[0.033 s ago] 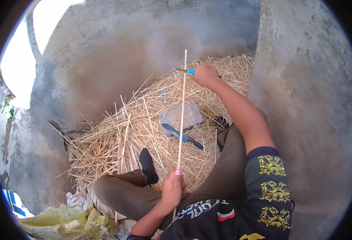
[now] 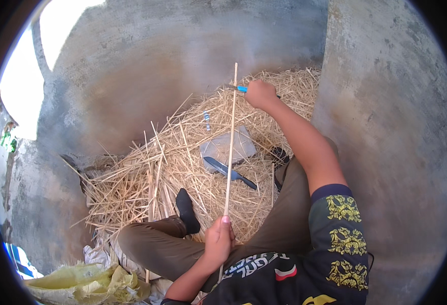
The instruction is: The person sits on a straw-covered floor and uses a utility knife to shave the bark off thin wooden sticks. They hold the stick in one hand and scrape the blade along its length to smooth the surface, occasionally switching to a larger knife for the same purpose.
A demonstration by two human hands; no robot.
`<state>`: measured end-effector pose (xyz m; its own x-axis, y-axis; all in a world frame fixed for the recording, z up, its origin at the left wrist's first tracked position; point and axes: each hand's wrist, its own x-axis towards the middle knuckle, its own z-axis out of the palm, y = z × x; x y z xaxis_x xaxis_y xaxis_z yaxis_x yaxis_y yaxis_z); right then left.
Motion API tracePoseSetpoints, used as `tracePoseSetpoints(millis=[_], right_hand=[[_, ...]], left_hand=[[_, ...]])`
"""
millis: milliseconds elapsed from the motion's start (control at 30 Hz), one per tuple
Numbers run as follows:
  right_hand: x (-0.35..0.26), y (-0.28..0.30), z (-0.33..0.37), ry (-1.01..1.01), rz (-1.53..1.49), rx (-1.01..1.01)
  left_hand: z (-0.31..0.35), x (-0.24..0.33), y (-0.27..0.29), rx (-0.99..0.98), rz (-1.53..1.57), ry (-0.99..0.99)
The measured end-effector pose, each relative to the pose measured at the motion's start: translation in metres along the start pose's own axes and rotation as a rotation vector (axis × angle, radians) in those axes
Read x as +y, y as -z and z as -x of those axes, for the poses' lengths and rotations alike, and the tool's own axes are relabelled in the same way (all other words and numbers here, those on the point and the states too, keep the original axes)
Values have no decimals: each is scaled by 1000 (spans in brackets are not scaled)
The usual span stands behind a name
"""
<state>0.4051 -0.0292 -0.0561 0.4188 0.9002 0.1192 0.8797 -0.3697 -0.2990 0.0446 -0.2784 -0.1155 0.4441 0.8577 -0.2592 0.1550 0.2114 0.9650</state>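
Observation:
A long, pale wooden stick (image 2: 231, 147) runs from my lap up toward the far wall. My left hand (image 2: 219, 239) is closed around its lower part, thumb along the top. Near the far end, my right hand (image 2: 261, 94) grips a small knife (image 2: 242, 89) by its blue handle. The knife's thin blade lies across the stick, apparently against it. Below the middle of the stick, a larger knife (image 2: 216, 165) with a dark blade and black handle rests on a flat grey stone slab (image 2: 215, 148), its handle reaching onto the shavings.
Straw-like shavings (image 2: 147, 195) cover the floor between my legs and the wall (image 2: 132, 76). A small silvery strip (image 2: 206, 121) lies on them. My dark-socked foot (image 2: 187, 211) is left of the knife. A torn yellowish sack (image 2: 86, 282) sits at lower left; another wall (image 2: 386, 127) rises on the right.

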Motion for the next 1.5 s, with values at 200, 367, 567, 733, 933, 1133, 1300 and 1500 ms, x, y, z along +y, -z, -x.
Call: tracePoseSetpoints(millis=[200, 367, 567, 733, 933, 1133, 1300, 1500], right_hand=[[70, 34, -28, -401, -220, 133], [63, 48, -16, -319, -274, 161], [23, 41, 1, -20, -26, 83], [-20, 28, 31, 216, 88, -47], [-50, 7, 52, 383, 137, -83], [-61, 13, 63, 417, 78, -80], [-61, 8, 66, 476, 68, -44], [-68, 9, 79, 523, 54, -93]], left_hand=[[5, -6, -7, -49, -175, -84], [-1, -11, -9, -39, -241, -106], [-8, 9, 0, -146, 387, 137], [-7, 21, 13, -118, 534, 164], [-14, 27, 23, -132, 604, 291], [-11, 37, 31, -191, 607, 386], [-17, 32, 35, -222, 616, 385], [-17, 32, 36, -187, 683, 363]])
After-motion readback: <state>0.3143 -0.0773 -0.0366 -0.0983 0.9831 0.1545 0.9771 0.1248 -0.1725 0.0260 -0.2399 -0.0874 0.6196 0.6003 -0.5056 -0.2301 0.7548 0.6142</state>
